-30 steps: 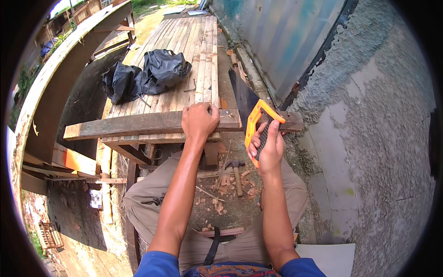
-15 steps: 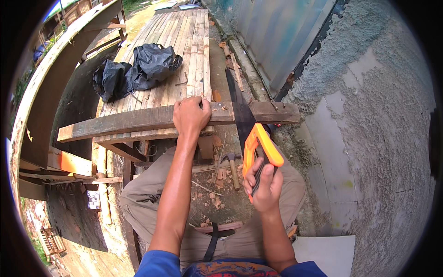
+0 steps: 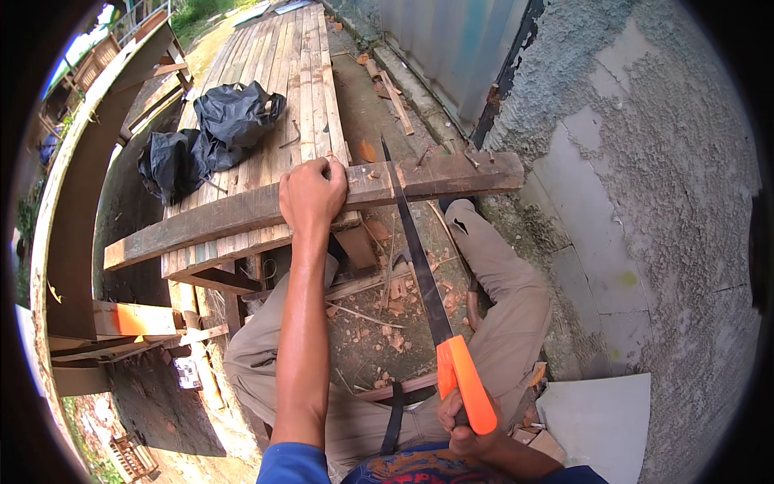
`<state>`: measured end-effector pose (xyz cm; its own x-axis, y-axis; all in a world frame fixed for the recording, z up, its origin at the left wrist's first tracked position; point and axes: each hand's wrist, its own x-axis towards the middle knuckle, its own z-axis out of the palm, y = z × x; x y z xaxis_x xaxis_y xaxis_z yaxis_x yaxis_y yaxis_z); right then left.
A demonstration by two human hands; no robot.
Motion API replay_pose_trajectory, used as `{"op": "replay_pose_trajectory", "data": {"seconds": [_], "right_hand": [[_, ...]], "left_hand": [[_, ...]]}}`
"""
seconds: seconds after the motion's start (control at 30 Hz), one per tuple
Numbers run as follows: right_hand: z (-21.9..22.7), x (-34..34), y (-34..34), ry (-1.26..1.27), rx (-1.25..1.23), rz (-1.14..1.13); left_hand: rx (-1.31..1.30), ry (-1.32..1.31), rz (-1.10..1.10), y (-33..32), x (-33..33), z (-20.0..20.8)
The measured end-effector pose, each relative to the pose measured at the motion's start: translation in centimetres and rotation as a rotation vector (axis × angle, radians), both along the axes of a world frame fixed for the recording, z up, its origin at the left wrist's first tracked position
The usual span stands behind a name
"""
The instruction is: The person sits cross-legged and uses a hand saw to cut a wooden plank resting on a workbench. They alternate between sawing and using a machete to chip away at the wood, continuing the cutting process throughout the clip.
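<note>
The right grip (image 3: 465,443) is closed around the handle of a saw (image 3: 434,302), low and near the lap. From there the blade runs toward 11 to 12 o'clock, and its tip reaches just past the far side of a wooden beam (image 3: 234,215).

At 11 o'clock from the right grip, the left grip (image 3: 313,194) is curled down over the top of that beam, holding it near the desk's right edge. Seen from the left grip, one end of the beam points to about 8 o'clock and the other to 3 o'clock. The saw crosses it on the 3 o'clock side, on the part that overhangs the desk (image 3: 294,68).

As for progress, the beam is steadied and the blade lies across it. The beam appears to be in one length, so cutting right through seems to be left. How deep any groove goes, I cannot tell.

Farther out from the left grip, a crumpled black plastic bag (image 3: 234,117) sits on the desk at 10 o'clock, wood chips (image 3: 395,335) are scattered on the ground at 5 o'clock, and a rough wall (image 3: 677,194) stands at 3 o'clock.
</note>
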<state>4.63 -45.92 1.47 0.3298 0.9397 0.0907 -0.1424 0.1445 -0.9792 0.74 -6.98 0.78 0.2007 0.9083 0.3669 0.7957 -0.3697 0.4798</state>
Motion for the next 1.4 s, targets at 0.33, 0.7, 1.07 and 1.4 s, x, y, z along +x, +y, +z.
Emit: {"op": "replay_pose_trajectory", "data": {"seconds": [0.33,0.7,1.07,1.4], "right_hand": [[1.1,4.4,18.5,0.038,0.046,-0.215],[0.6,2.2,5.8,-0.317,0.018,-0.087],[0.7,2.1,11.0,-0.232,0.099,-0.183],[3.5,4.5,15.5,-0.209,0.119,-0.230]], "left_hand": [[-0.050,0.038,0.025,-0.4,1.0,0.9],[0.072,0.046,0.011,-0.3,0.1,-0.8],[-0.008,0.043,0.033,0.4,1.0,-0.5],[0.049,0.080,-0.015,-0.1,1.1,-0.6]]}}
